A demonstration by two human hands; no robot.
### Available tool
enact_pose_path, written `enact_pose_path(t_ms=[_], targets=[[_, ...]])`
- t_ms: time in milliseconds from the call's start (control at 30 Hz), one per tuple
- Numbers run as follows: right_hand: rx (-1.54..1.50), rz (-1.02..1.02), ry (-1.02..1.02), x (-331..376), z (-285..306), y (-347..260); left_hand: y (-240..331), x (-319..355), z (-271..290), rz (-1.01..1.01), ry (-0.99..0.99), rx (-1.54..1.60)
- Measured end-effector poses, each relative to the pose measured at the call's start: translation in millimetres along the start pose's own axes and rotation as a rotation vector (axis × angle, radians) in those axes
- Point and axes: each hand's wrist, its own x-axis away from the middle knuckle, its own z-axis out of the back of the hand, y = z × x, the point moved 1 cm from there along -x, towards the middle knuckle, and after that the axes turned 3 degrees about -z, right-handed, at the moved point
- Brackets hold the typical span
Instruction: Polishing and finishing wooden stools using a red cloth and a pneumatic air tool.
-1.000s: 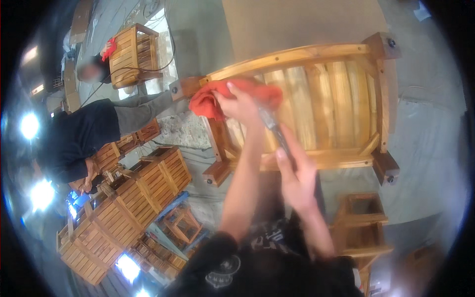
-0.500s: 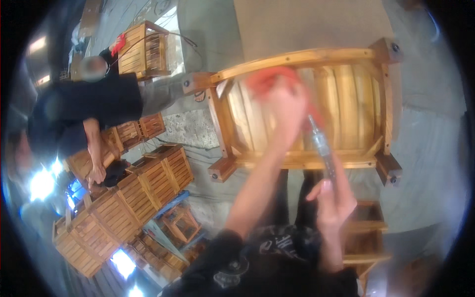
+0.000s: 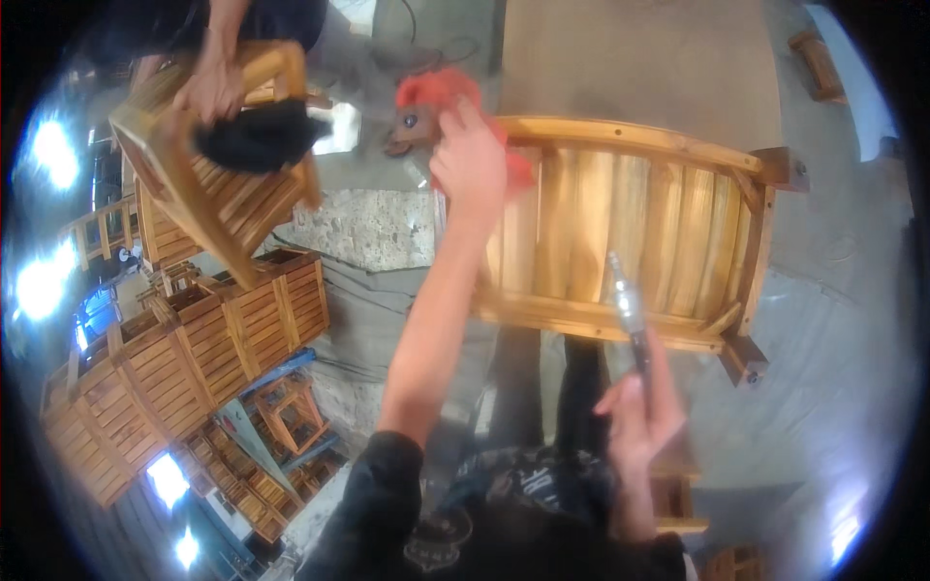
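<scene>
A slatted wooden bench [image 3: 620,134] lies upside down in front of me, its short legs pointing up. At its far left corner my left hand [image 3: 470,160] is closed on a red cloth [image 3: 436,90], which lies against the leg there and hangs over the frame. My right hand [image 3: 644,416] grips a slim tool [image 3: 628,305] with a silver front and a dark handle. Its narrow tip points away from me over the bench's near rail. The tool's exact kind is not clear.
To the left another person's hand [image 3: 213,85] is at a tilted wooden stool [image 3: 199,208] with a black cloth [image 3: 260,136]. Nearer stands a row of slatted wooden boxes [image 3: 203,358]. Brown sheeting [image 3: 639,68] lies beyond the bench. Cables run across the floor.
My left hand has moved the red cloth from the bench's underside to its far left corner. My right hand still holds the tool. The other person's stool now appears raised and tilted.
</scene>
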Motion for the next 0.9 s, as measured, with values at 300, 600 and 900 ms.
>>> enact_pose_path(t_ms=[300,600,900], targets=[[0.082,0.082,-0.182,2.8,2.9,-24.6,9.4,83.0,-15.4,0.007,-0.242,-0.010],[0.507,-0.088,-0.420,5.4,27.1,-12.5,0.6,217.0,113.6,0.133,-0.689,0.362],[0.617,-0.173,-0.518,3.3,-22.0,4.7,-95.1,328.8,126.8,0.485,-0.844,0.440]])
